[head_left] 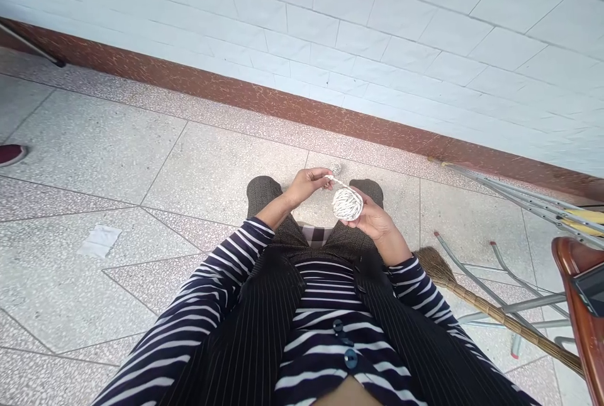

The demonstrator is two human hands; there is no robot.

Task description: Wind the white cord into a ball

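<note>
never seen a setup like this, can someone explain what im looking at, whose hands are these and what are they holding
There is no machine here: these are a person's own bare hands. The single picture comes from a camera worn on the head, looking forward and down, so the striped sleeves belong to the wearer.

The right hand holds a ball of whitish cord. The left hand pinches a strand that runs to that ball. A smaller, similar-looking ball shows just beyond them, seemingly on the floor.

Also on the floor, a white piece of paper lies to the left; to the right is a broom.
</note>
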